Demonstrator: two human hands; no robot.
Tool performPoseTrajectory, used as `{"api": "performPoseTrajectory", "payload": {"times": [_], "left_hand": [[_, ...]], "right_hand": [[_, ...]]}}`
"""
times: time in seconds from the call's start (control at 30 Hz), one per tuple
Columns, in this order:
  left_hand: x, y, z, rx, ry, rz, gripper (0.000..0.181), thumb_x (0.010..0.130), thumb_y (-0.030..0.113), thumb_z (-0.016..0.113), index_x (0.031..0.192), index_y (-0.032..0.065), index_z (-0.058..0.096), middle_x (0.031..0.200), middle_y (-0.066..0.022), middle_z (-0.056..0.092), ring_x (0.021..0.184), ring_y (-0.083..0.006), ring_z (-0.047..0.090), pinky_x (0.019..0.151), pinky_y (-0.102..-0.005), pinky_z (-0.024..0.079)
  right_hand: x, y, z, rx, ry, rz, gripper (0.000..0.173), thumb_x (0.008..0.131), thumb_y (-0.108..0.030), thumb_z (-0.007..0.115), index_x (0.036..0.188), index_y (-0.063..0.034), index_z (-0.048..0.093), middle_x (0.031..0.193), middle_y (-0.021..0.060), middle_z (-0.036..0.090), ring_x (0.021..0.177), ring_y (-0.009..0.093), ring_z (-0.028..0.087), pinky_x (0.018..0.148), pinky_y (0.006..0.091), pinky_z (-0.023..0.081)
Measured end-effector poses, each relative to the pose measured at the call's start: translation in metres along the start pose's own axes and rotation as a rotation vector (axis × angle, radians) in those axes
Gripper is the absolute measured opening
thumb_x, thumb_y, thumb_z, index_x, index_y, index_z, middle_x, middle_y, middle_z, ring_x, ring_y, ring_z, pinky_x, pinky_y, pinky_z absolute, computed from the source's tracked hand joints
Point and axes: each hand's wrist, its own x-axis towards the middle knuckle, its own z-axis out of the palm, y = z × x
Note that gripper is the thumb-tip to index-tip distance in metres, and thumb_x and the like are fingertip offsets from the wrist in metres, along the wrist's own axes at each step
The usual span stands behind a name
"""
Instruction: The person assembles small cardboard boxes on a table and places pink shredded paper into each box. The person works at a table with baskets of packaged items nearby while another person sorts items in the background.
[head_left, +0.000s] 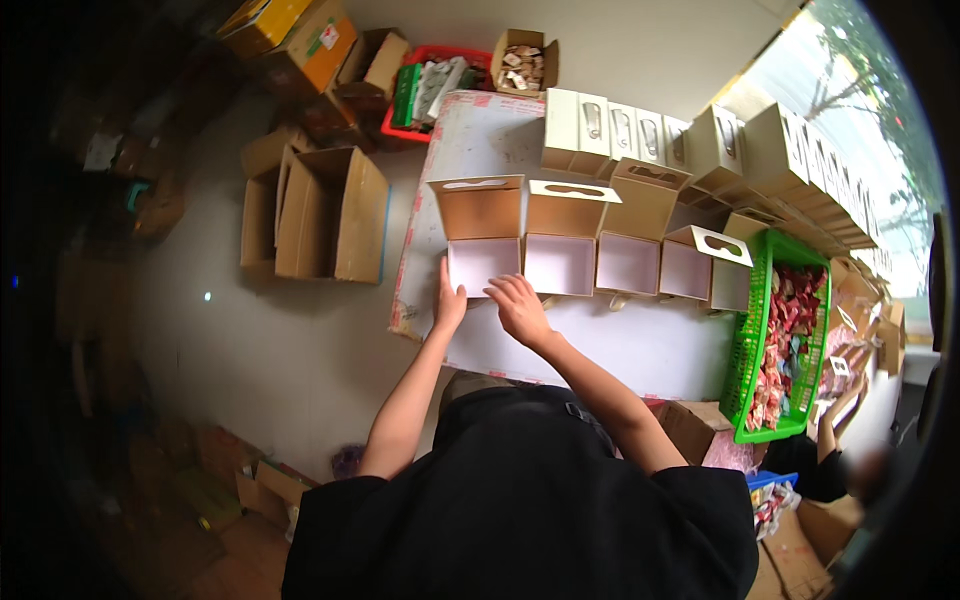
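Directly ahead, a row of cardboard gift boxes with raised lids stands on the white table. The leftmost box (484, 267) shows its pale inside, and its lid with a handle cutout leans back. My left hand (450, 301) lies along this box's left side, thumb at the front corner. Over its front right corner, my right hand (519, 306) is held with fingers apart and slightly bent; whether the fingertips touch the rim is hard to tell. A second open box (559, 264) adjoins it on the right, followed by a third (628, 262) and a fourth (685, 270).
Closed cream boxes (592, 133) line the table's (600, 345) back. At right stands a green plastic basket (739, 375) of wrapped packets; beyond it, a co-worker's hands (844, 405). Cardboard cartons (307, 217) stand left on the floor. A red crate (450, 51) sits behind.
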Motion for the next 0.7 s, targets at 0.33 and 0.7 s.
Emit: {"api": "performPoseTrajectory", "payload": {"times": [0.33,0.7], "left_hand": [[-0.029,0.084,0.040,0.631,-0.041,0.324,0.059,0.076,0.033,0.056,0.127,0.0130,0.033,0.113,-0.0104,0.046,0.112,-0.0246,0.039,0.096,-0.0603,0.009],[0.018,0.085,0.081,0.763,-0.155,0.353,0.061,0.072,0.006,0.048,0.129,0.0008,0.025,0.130,-0.0161,0.033,0.116,-0.0278,0.037,0.096,-0.0495,0.022]], "right_hand": [[-0.117,0.151,-0.160,-0.690,0.399,1.115,0.057,0.068,-0.033,0.064,0.113,-0.0056,0.044,0.123,0.0158,0.039,0.116,0.030,0.034,0.094,0.0471,0.025],[-0.130,0.217,-0.187,-0.445,-0.045,1.616,0.070,0.069,-0.029,0.061,0.129,-0.0149,0.026,0.113,0.0150,0.050,0.106,0.028,0.049,0.092,0.0591,0.023]]}}
